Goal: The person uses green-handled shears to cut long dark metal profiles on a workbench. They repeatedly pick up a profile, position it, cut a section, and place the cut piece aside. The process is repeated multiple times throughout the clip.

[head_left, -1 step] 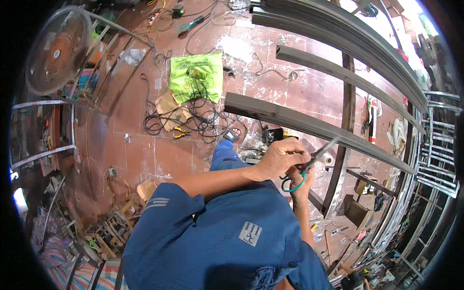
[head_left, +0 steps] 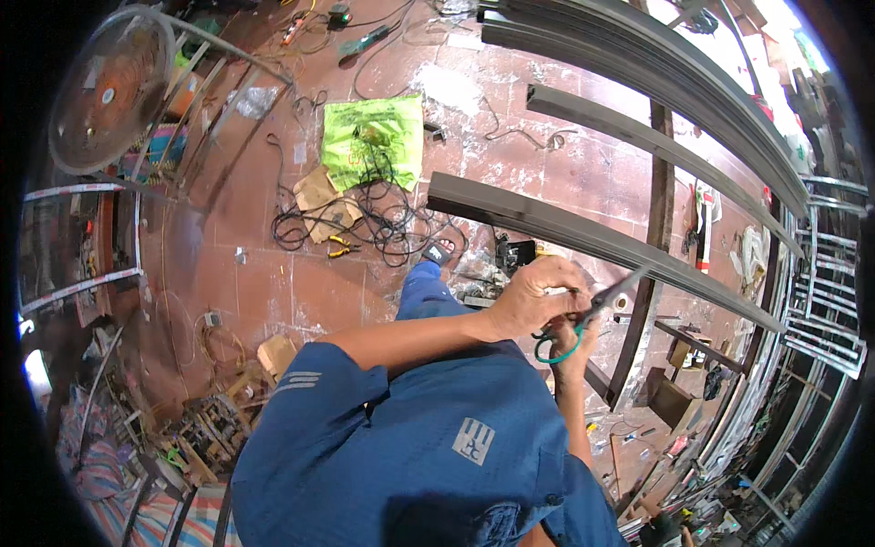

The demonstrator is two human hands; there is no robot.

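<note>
In front of my chest, my right hand (head_left: 572, 351) is closed on a pair of scissors (head_left: 563, 351) with a green handle loop. Their dark blades point up and to the right, over the nearest metal profile. My left hand (head_left: 533, 296) is beside it, with its fingers bent into a pinch close to the scissors' pivot. A small pale bit (head_left: 556, 291) shows at those fingertips, too small to name. Part of the right hand's fingers is hidden behind the left hand and the scissors.
Long dark metal profiles (head_left: 583, 239) lie across supports ahead and to the right. A yellow-green bag (head_left: 372, 137), tangled black cable (head_left: 374, 214) and yellow-handled pliers (head_left: 343, 246) lie on the tiled floor. A large round fan (head_left: 109, 96) stands far left; metal frames (head_left: 825, 314) stand right.
Both hands and the scissors sit very slightly farther right in the picture. A pale bit now shows at my left fingertips.
</note>
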